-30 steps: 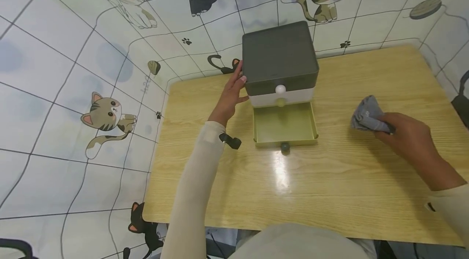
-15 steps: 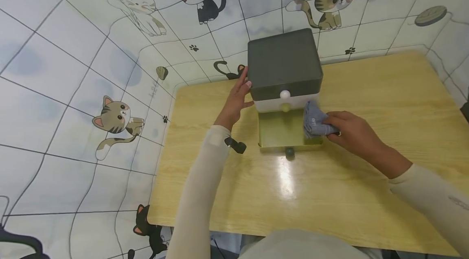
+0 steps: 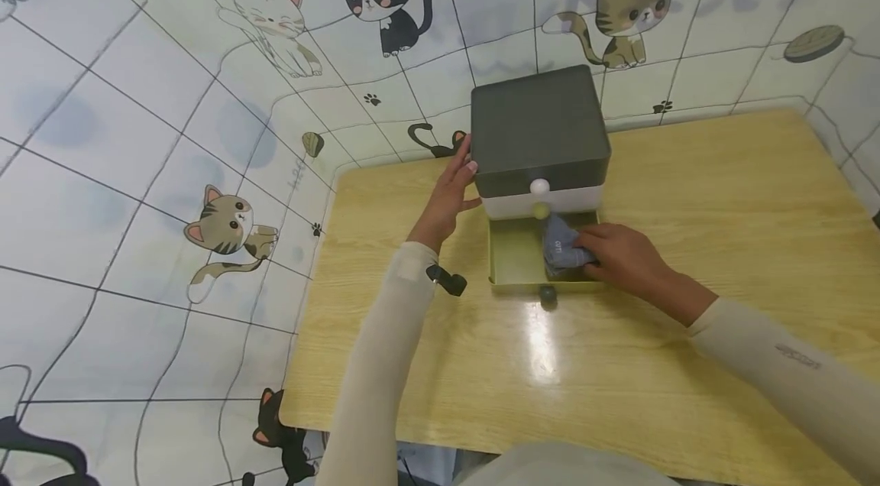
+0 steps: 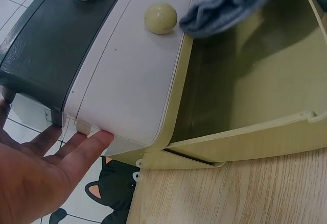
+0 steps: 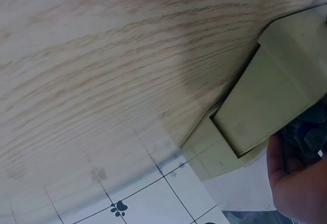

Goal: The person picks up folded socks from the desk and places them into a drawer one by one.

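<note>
The right hand (image 3: 614, 257) pinches a grey cloth (image 3: 562, 251) inside the open green drawer (image 3: 512, 260) beneath it. The left hand (image 3: 450, 192), fingers spread, presses the drawer box (image 3: 536, 127) on the counter (image 3: 722, 188).

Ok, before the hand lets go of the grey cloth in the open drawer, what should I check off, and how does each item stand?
1. Bottom drawer pulled out far enough: ok.
2. Grey cloth over the drawer, inside its walls: ok in the head view.
3. Right hand holds the cloth: ok, fingers curled on it.
4. Left hand steadies the drawer unit: ok, flat against its left side.
5. Cloth resting on the drawer floor: cannot tell.
6. Cloth clear of the white drawer above: cannot tell, its edge lies close to the yellow knob.
</note>
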Demonstrator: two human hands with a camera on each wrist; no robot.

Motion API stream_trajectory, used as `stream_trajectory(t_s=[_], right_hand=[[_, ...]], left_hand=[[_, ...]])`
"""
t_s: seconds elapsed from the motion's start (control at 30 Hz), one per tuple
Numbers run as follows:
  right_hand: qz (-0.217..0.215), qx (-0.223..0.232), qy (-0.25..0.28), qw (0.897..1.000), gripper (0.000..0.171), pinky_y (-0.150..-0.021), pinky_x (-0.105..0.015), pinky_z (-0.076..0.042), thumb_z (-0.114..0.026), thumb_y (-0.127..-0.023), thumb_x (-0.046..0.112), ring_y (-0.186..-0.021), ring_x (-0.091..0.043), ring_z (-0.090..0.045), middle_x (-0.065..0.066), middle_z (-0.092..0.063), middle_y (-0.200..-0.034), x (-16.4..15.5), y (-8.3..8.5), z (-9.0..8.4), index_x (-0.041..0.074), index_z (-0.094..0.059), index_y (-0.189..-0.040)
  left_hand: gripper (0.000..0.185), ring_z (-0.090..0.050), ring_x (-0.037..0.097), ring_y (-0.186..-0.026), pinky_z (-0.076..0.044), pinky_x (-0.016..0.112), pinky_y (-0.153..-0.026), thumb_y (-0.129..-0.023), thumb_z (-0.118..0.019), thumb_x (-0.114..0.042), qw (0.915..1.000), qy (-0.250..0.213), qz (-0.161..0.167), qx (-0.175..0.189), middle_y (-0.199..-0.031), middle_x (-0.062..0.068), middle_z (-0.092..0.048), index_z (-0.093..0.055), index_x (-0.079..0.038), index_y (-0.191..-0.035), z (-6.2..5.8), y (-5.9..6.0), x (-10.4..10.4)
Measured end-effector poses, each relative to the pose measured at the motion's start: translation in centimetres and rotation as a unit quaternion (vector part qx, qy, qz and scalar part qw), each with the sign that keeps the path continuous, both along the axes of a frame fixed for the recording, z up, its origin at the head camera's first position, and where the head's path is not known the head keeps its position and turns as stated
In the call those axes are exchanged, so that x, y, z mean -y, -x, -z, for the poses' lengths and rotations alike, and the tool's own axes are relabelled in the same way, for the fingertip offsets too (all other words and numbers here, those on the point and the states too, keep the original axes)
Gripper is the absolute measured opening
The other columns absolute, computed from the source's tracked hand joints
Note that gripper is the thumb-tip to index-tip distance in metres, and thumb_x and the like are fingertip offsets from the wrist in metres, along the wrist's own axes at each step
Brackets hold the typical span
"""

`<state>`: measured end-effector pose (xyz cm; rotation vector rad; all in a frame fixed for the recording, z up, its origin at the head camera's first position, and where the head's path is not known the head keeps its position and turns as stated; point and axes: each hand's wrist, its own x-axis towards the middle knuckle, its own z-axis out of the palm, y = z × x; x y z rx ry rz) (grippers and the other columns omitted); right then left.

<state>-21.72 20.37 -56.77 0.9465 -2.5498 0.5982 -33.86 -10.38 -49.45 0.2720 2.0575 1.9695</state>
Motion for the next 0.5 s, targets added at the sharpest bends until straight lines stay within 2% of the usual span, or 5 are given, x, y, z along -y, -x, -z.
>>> stream_trajectory(t_s=[0.13, 0.3, 0.5], right_hand=[[-0.015, -0.020, -0.009, 1.000, 0.041, -0.076, -0.054, -0.055, -0.091, -0.067, 0.001, -0.089, -0.035, -0.070, -0.015, -0.072, -0.104, 0.9, 0.9, 1.0, 0.001, -0.073, -0.103], [-0.026, -0.023, -0.041, 0.999, 0.038, -0.073, -0.055, -0.053, -0.091, -0.069, 0.002, -0.086, -0.034, -0.069, -0.015, -0.071, -0.101, 2.1, 1.9, 1.6, 0.002, -0.071, -0.101], [-0.004, 0.011, -0.074, 0.997, 0.034, -0.072, -0.054, -0.054, -0.090, -0.074, 0.005, -0.081, -0.033, -0.067, -0.012, -0.066, -0.093, 3.1, 2.8, 2.1, 0.001, -0.071, -0.102]], left_hand=[[0.057, -0.036, 0.028, -0.152, -0.048, 0.062, -0.106, -0.111, -0.050, -0.043, 1.0000, 0.005, 0.003, -0.006, -0.170, -0.007, -0.027, -0.028, -0.054, -0.162, 0.2, -0.2, 0.0], [0.057, -0.035, 0.029, -0.152, -0.047, 0.063, -0.106, -0.111, -0.049, -0.042, 0.9999, 0.001, -0.001, -0.010, -0.170, -0.004, -0.027, -0.027, -0.052, -0.163, 0.3, -0.2, 0.1], [0.060, -0.035, 0.031, -0.152, -0.048, 0.063, -0.105, -0.111, -0.049, -0.041, 0.9998, 0.007, 0.004, -0.016, -0.171, -0.003, -0.026, -0.024, -0.048, -0.165, 0.2, -0.1, 0.1]])
